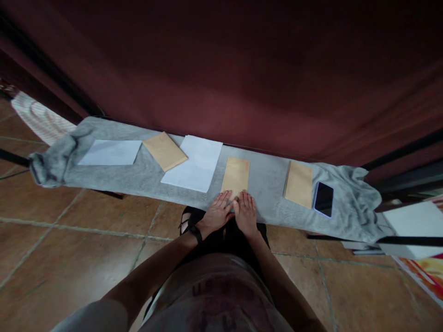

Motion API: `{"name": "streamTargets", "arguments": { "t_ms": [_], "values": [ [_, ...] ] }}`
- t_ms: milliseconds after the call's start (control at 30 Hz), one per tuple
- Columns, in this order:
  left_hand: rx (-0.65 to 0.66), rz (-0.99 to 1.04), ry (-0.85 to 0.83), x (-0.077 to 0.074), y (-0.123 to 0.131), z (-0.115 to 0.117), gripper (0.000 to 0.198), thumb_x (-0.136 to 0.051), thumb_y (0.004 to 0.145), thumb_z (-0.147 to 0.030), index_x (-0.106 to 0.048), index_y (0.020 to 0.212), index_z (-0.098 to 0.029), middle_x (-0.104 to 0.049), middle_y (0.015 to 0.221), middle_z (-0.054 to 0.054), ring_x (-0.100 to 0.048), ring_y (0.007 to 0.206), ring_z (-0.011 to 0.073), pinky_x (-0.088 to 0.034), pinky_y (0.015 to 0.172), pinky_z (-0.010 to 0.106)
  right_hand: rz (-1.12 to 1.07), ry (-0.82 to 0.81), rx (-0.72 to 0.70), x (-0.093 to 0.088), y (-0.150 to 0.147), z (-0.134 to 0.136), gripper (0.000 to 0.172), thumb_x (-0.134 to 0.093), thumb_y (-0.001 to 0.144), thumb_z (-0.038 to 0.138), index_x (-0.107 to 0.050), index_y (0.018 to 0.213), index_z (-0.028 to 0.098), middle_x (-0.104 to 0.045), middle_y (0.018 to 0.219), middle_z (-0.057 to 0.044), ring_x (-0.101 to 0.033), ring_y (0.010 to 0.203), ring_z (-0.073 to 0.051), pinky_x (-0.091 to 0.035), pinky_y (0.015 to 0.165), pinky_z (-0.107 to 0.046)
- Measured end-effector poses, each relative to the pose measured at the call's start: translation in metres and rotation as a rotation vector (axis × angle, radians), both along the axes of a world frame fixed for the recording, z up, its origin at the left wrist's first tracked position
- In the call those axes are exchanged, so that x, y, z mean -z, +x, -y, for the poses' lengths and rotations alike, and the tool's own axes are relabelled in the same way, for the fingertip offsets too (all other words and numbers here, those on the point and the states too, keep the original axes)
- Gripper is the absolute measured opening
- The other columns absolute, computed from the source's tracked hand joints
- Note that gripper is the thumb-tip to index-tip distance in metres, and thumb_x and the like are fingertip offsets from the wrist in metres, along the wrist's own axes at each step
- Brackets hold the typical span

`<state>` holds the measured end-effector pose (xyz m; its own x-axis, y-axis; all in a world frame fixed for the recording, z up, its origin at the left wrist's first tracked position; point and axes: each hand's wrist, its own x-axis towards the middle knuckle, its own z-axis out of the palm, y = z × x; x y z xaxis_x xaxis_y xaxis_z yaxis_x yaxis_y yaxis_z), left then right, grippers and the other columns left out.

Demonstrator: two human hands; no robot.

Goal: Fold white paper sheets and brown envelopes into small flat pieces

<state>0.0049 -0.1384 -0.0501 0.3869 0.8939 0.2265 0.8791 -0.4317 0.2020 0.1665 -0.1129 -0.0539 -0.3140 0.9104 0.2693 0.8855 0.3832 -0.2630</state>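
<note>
A brown paper envelope (236,174) lies lengthwise in front of me on a grey cloth. My left hand (219,210) rests flat on its near left end, with the fingers stretched out. On the near right end lies my right hand (246,210), also flat with fingers extended. The two thumbs almost meet over the envelope's near edge, which the hands partly hide. Left of this envelope are white paper sheets (199,166), overlapped at one corner by another brown envelope (165,151). A stack of brown envelopes (299,184) sits to the right.
The grey cloth (270,184) covers a narrow bench, bunched at both ends. At its left lies white paper (110,152); at its right, a phone (324,199). A dark red curtain (221,92) hangs behind. White boards or papers (417,226) stand low at the right.
</note>
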Motion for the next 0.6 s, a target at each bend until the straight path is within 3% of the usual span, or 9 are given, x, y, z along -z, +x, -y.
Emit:
{"name": "streamTargets", "arguments": {
  "t_ms": [233,433,600],
  "values": [
    [0.007,0.009,0.032,0.000,0.001,0.001,0.059,-0.067,0.091,-0.038,-0.052,0.142,-0.012,-0.038,0.159,0.022,-0.031,0.151,0.0332,-0.030,0.123,0.053,0.042,-0.138,-0.251,-0.012,-0.009,-0.034,0.052,-0.024,0.109,0.037,-0.048,0.150,0.016,-0.041,0.160,-0.011,-0.035,0.149,-0.025,-0.021,0.123,-0.048],
    [-0.006,-0.008,0.025,-0.005,0.003,0.001,0.053,-0.066,0.092,-0.042,-0.056,0.138,-0.018,-0.036,0.161,0.019,-0.031,0.151,0.0325,-0.030,0.123,0.051,0.099,-0.186,-0.220,-0.009,-0.016,-0.068,0.051,-0.026,0.108,0.039,-0.041,0.155,0.022,-0.031,0.165,-0.008,-0.028,0.152,-0.024,-0.018,0.124,-0.046],
    [-0.006,-0.028,0.001,-0.008,0.003,0.002,0.057,-0.065,0.093,-0.045,-0.052,0.144,-0.022,-0.031,0.164,0.016,-0.029,0.152,0.0319,-0.029,0.123,0.051,0.138,-0.181,-0.163,-0.006,-0.024,-0.095,0.053,-0.027,0.108,0.036,-0.034,0.158,0.020,-0.024,0.167,-0.010,-0.024,0.153,-0.026,-0.016,0.124,-0.047]
  ]
}}
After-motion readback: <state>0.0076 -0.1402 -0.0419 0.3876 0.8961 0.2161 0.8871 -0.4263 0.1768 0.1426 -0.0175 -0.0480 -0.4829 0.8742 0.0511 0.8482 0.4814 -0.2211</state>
